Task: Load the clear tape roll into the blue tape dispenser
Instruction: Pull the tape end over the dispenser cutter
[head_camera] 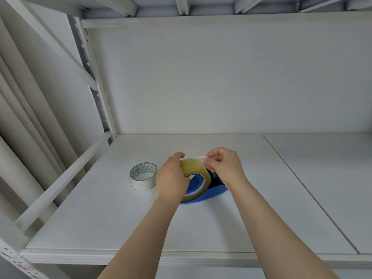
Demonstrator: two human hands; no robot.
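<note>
Shelf: a white metal rack with a white shelf board (201,228); a seam runs near to far on its right side.
Blue tape dispenser: the blue tape dispenser (209,195) sits on the board near the middle, its base showing below and right of the roll, a dark part at its right end, mostly hidden by the wrist.
Clear tape roll: the clear tape roll (196,168) stands on edge, already seated around the dispenser's blue hub.
Spare roll: a white tape roll (143,176) with a triangle-patterned core lies flat just left of the hands, untouched.
Left hand: the left hand (172,181) is curled around the roll's left side, steadying it.
Right hand: the right hand (225,168) has thumb and fingers pinched closed on the loose tape end (198,157), lifted off the roll's top.
Risk: the free end looks short and sticky. It could fold onto itself or cling to the fingers before reaching the cutter. A hard pull might tip the light dispenser if the left hand lets go.
</note>
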